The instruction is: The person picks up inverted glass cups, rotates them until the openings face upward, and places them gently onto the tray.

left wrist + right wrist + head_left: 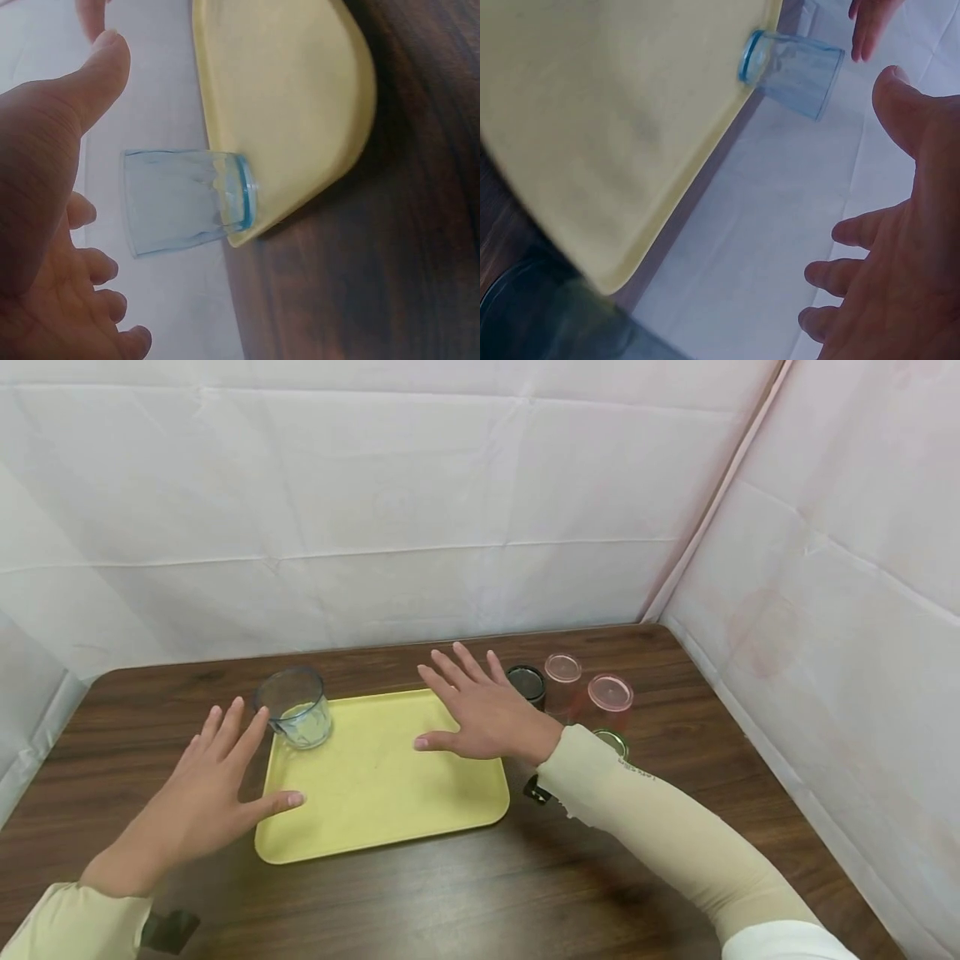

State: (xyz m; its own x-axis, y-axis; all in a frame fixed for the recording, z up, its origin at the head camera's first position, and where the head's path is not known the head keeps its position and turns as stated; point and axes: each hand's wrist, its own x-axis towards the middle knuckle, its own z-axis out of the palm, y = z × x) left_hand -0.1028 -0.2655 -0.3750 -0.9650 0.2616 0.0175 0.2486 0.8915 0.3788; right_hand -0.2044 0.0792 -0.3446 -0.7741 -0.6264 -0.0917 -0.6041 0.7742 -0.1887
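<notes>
The left grip [202, 802] and right grip [487, 717] spread wide, empty. 1 clear glass [303, 720] stands upright in the yellow tray [382, 793]'s far-left corner.

we see a far wall [390, 477] of white sheeting, creased by long horizontal folds and a few fainter upright ones. to the right, a white right wall [847, 543] carries slanting creases and faint pinkish blotches. where the two meet, we notice a pinkish-brown seam [712, 518] slanting down toward the table. at the left edge we make out a greyer left wall [18, 710]. below stands a dark brown, wood-grained table [712, 752] with rounded far corners. pale, soft light leaves a dull sheen on its near part.
</notes>
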